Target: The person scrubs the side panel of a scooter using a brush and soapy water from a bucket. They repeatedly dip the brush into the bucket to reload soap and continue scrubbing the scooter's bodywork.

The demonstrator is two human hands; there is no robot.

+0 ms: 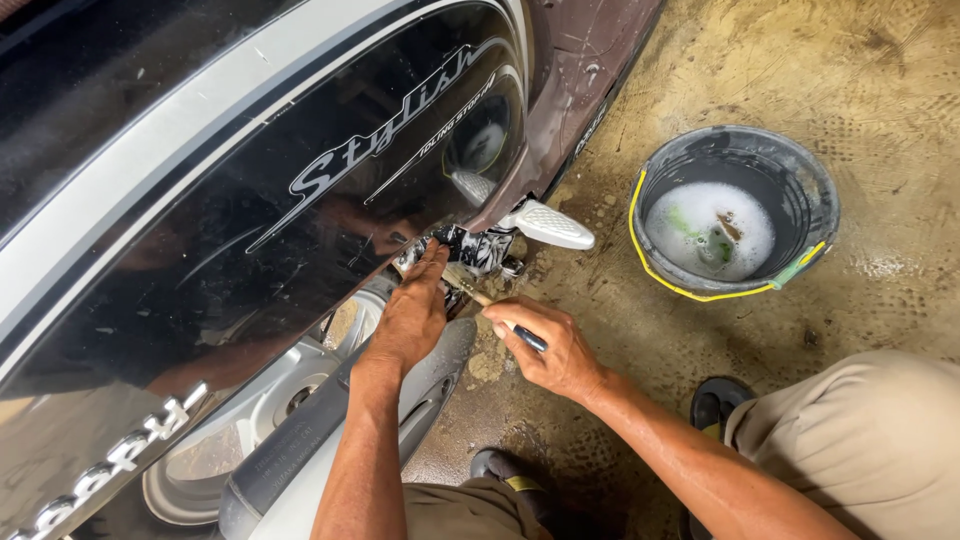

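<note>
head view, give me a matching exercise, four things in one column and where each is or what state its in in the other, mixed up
Things:
1. bucket
2. left hand
3. right hand
4. footrest

Places or states:
A. grips a thin brush handle
B. stands on the wet floor, holds foamy water
C. folded out from the scooter's side, pale grey
D. reaches under the black side panel, fingers at the dark soapy parts

Right pairs: 1-B, 2-D, 3-A, 4-C

Slim dark-handled brush (500, 318), gripped slantwise, bristle end under the scooter's black side panel (300, 190)
</note>
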